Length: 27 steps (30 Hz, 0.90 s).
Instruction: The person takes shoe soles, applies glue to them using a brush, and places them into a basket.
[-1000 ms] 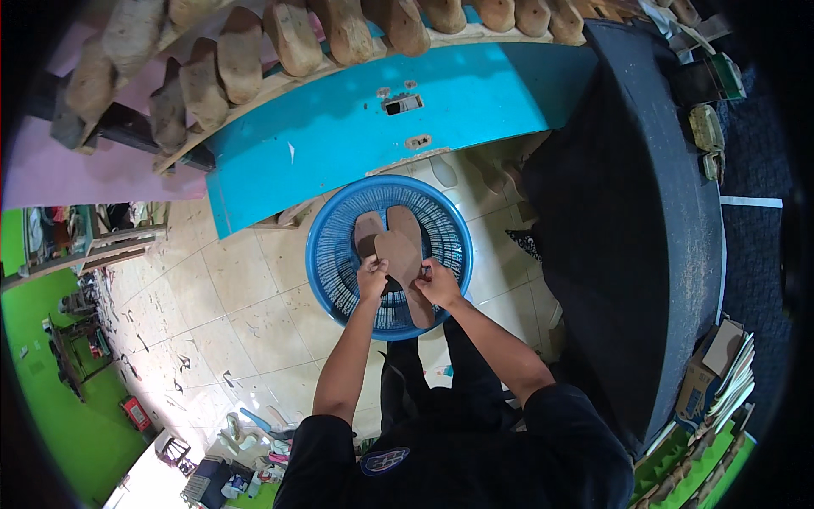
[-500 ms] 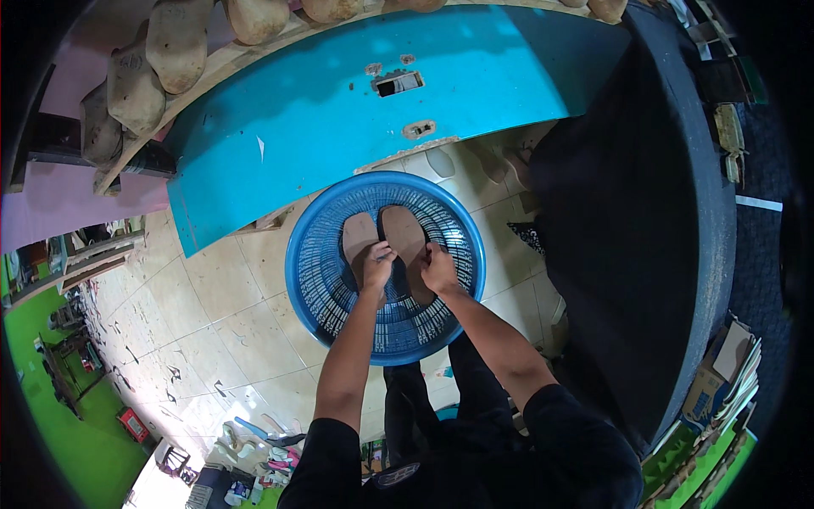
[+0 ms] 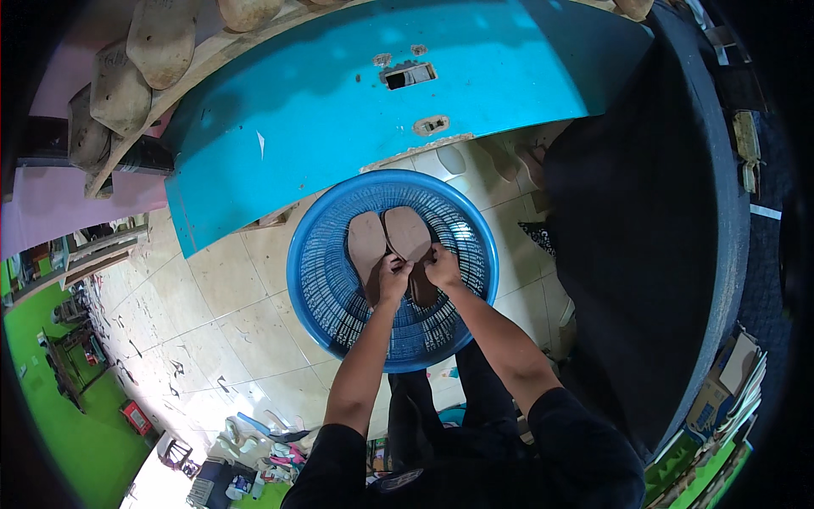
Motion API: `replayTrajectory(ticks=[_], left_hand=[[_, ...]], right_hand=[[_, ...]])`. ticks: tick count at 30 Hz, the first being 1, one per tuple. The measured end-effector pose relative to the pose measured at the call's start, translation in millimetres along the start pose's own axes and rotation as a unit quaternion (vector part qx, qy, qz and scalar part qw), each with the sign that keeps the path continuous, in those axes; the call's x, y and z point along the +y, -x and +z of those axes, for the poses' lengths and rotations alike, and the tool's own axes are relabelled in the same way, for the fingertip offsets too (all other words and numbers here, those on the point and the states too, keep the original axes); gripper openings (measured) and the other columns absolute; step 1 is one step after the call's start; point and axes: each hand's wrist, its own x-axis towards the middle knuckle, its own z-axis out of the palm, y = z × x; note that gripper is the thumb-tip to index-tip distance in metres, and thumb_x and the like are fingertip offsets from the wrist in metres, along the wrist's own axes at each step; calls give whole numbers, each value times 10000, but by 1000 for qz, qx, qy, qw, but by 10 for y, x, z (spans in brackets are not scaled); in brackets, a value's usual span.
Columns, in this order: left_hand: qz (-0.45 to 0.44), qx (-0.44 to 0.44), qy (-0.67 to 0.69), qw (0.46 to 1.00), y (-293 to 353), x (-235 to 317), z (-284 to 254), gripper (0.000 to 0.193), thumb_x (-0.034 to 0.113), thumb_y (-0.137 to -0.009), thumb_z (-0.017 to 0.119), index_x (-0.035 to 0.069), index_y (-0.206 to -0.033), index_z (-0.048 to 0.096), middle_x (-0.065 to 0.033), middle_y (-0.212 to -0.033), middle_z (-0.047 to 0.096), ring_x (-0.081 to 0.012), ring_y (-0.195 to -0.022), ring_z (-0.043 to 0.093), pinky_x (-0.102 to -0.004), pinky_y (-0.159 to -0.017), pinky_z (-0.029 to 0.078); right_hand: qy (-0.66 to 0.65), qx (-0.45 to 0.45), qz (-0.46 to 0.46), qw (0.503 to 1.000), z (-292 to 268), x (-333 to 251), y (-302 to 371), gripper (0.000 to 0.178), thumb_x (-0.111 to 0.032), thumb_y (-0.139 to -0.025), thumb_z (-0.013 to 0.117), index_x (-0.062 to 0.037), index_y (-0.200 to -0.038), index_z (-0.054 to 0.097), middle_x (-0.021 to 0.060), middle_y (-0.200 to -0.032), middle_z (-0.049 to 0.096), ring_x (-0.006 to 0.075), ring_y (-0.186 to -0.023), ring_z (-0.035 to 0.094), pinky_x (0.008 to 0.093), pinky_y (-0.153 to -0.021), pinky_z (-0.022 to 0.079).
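Two flat, brown, shoe-shaped soles are held side by side over a round blue plastic basket (image 3: 298,297), rounded ends pointing away from me. The left sole (image 3: 366,240) is slightly lower than the right sole (image 3: 409,231). My left hand (image 3: 394,278) is closed where the two soles meet, its fingertips at the right sole's inner edge. Around the outer edge of the right sole, my right hand (image 3: 443,268) is closed, thumb on top. My hands and wrists partly cover the lower halves of both soles, and their undersides are hidden.
A turquoise board (image 3: 314,110) with cut-out holes lies beyond the basket. Wooden shoe lasts (image 3: 163,42) line a ledge at the upper left. Black cloth (image 3: 636,229) drapes a large object on the right. Scraps (image 3: 178,369) litter the tiled floor at left.
My left hand has slid slightly right and toward me, its fingers now nearer the right sole. The view has shifted a little; both soles remain over the basket.
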Motion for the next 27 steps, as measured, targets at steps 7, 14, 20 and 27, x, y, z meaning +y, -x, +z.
replayTrajectory(ticks=[7,14,20,27], left_hand=[[103,37,-161,981,-109,-50,34,437,182,-827,751,-9,-1173,564,-181,-1082,666,-282,-1006,649,-376,-870,508],[140,89,-317,934,-96,15,25,389,231,-796,775,-3,-1058,610,-208,-967,693,-363,-930,672,-429,-840,520],[135,111,-309,935,-49,36,44,352,239,-775,783,-1,-982,629,-193,-921,697,-365,-894,678,-432,-825,525],[150,130,-310,930,-147,-52,24,273,220,-772,777,0,-882,659,-198,-888,709,-361,-825,689,-429,-789,533]], right_hand=[[8,49,5,999,116,129,-40,436,-29,-753,668,33,-1175,580,254,-990,680,401,-959,664,435,-864,532],[33,85,20,996,198,-59,33,343,-14,-755,665,32,-1081,572,254,-959,670,421,-943,654,467,-849,527],[70,90,13,993,65,-80,101,373,-18,-786,671,20,-1132,535,284,-973,626,472,-921,632,515,-806,523],[163,0,20,986,63,-181,77,239,-164,-863,596,-9,-1045,607,260,-926,681,440,-888,669,500,-814,547]])
